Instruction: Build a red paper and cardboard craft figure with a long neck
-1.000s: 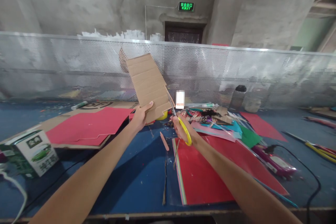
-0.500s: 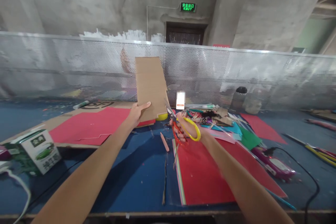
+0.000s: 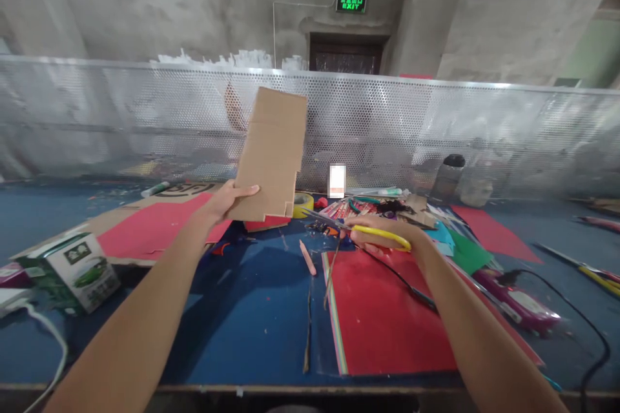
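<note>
My left hand (image 3: 230,200) is closed on the lower left edge of a brown cardboard piece (image 3: 275,142), thumb flat on its face. The cardboard stands tilted above the table, with a stepped notch cut at its lower right corner. In my right hand (image 3: 375,237) is a pair of scissors (image 3: 382,235) with a yellow handle loop. Their blades point left toward the cardboard's lower right corner, apart from it. A roll of yellow tape (image 3: 303,204) lies behind that corner. On the table between my hands lies a pink marker-like stick (image 3: 307,258).
A stack of red paper (image 3: 387,322) lies under my right forearm. Red sheets on cardboard (image 3: 155,226) and a milk carton (image 3: 80,271) are at left. Scraps (image 3: 382,206), a purple box (image 3: 516,303) and a dark bottle (image 3: 448,179) stand or lie at right. A perforated metal screen (image 3: 194,116) closes the back.
The cardboard has moved left and tilted, its top now leaning right. My right hand has drawn the scissors rightward, away from the cardboard's edge, and turned them flatter.
</note>
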`<state>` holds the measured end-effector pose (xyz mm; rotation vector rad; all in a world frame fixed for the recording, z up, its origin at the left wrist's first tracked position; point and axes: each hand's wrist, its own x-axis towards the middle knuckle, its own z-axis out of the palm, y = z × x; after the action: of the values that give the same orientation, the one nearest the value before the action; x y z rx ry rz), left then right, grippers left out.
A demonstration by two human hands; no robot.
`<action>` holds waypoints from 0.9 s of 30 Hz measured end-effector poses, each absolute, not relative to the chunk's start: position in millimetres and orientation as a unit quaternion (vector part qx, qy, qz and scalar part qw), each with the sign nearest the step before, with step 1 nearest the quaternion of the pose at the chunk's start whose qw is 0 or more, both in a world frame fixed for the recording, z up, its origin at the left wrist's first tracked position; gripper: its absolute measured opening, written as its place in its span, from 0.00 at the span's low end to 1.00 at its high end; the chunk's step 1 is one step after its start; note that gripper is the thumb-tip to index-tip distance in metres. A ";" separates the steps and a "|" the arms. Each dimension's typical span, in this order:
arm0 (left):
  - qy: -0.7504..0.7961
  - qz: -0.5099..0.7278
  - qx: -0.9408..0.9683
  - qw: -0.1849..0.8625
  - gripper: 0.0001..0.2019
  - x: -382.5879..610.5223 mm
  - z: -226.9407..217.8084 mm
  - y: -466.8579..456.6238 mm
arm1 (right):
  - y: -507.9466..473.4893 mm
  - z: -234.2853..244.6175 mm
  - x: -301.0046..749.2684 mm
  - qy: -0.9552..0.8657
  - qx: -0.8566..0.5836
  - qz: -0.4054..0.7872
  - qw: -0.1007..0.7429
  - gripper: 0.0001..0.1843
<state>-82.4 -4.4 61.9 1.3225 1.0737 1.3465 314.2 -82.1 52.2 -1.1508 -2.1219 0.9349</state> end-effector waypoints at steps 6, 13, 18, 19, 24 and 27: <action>0.437 0.486 0.578 0.489 0.20 -69.2 65.1 -13.1 | -66.1 49.2 318.2 -0.867 -0.360 0.314 0.140 0.21; 0.460 0.480 0.559 0.495 0.28 -68.5 62.6 -14.7 | -65.1 47.8 315.9 -0.867 -0.376 0.299 0.131 0.24; 0.469 0.468 0.566 0.491 0.27 -68.6 60.5 -12.4 | -64.9 47.8 316.7 -0.884 -0.347 0.281 0.135 0.23; 0.468 0.472 0.561 0.493 0.26 -68.4 60.5 -12.3 | -64.3 47.2 317.5 -0.888 -0.339 0.281 0.133 0.23; 0.446 0.470 0.557 0.519 0.26 -67.4 60.6 -11.9 | -65.0 48.0 318.6 -0.902 -0.322 0.250 0.141 0.21; 0.449 0.482 0.563 0.499 0.25 -67.2 59.6 -10.6 | -66.8 49.4 317.3 -0.902 -0.318 0.255 0.143 0.22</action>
<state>-67.2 -10.6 59.6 1.3629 1.0874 1.1665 317.3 -66.8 49.4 -0.9174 -2.6015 0.7349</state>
